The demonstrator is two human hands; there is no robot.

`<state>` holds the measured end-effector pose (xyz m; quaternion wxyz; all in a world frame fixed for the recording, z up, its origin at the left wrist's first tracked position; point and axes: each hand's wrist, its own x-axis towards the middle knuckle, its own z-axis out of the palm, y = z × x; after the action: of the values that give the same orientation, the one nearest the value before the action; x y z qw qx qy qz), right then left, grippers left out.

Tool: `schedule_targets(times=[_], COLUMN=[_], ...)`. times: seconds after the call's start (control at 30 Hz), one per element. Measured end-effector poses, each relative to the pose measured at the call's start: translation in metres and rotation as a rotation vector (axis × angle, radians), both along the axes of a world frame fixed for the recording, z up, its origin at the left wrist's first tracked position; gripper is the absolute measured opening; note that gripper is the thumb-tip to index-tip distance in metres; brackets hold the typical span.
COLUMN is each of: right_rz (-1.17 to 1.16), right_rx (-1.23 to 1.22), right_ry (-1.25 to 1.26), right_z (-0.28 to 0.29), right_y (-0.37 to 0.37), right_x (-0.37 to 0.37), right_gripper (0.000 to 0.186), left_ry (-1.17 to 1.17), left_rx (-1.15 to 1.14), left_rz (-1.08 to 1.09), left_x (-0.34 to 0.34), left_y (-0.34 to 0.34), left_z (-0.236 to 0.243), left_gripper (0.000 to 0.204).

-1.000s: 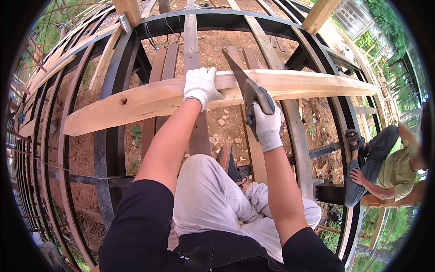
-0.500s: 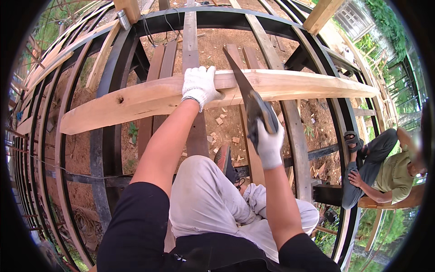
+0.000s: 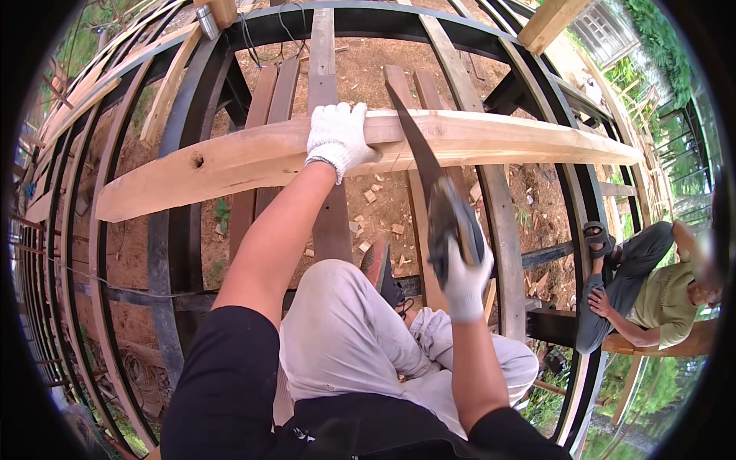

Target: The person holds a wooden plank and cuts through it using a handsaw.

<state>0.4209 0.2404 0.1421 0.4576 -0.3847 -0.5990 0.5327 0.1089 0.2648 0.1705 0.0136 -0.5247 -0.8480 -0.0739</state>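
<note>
A long pale timber beam [image 3: 238,157] lies crosswise in front of me over several narrower planks. My left hand [image 3: 338,139], in a white knit glove, grips the top of the beam left of its middle, fingers over the far edge. In my right hand [image 3: 464,277], also gloved, is the dark handle of a handsaw [image 3: 420,149]. Its blade slants up and to the left across the beam, just right of my left hand. The tip reaches beyond the far edge. My right fingers are wrapped round the handle; its grip partly hides them.
Black steel beams [image 3: 184,153] and wooden planks [image 3: 502,238] form an open frame above dirt ground [image 3: 376,268] scattered with wood chips. A seated person [image 3: 644,291] in an olive shirt is at the right. A metal flask [image 3: 206,23] stands at the upper left near dark cables [image 3: 249,38].
My right hand has drawn the saw back toward me and slightly right, so less blade reaches past the beam. My left hand stays on the beam.
</note>
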Motion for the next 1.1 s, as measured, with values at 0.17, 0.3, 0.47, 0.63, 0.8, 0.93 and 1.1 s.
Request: schedule_targets(times=[0.17, 0.3, 0.47, 0.63, 0.8, 0.93, 1.1], right_rz=[0.043, 0.045, 0.075, 0.059, 0.042, 0.094, 0.071], right_rx=[0.028, -0.031, -0.13, -0.011, 0.085, -0.062, -0.087], right_ry=[-0.07, -0.181, -0.129, -0.061, -0.363, -0.207, -0.124], right_z=[0.004, -0.024, 0.01, 0.004, 0.017, 0.005, -0.015], right_y=[0.062, 0.026, -0.052, 0.062, 0.058, -0.033, -0.018], right_x=[-0.079, -0.017, 0.073, -0.045, -0.067, 0.038, 0.029], right_gripper=[0.037, 0.058, 0.063, 0.046, 0.055, 0.06, 0.064], left_ry=[0.001, 0.005, 0.045, 0.009, 0.003, 0.029, -0.004], left_rx=[0.004, 0.0, 0.045, 0.028, -0.004, -0.01, 0.017], left_rz=[-0.011, 0.014, 0.016, -0.023, 0.005, 0.029, 0.001], left_x=[0.004, -0.013, -0.005, 0.009, 0.002, -0.009, -0.001], left_y=[0.009, 0.0, -0.004, 0.015, 0.01, -0.001, -0.001], left_z=[-0.002, -0.014, -0.004, -0.002, -0.005, -0.005, 0.004], left_gripper=[0.096, 0.097, 0.088, 0.095, 0.092, 0.092, 0.092])
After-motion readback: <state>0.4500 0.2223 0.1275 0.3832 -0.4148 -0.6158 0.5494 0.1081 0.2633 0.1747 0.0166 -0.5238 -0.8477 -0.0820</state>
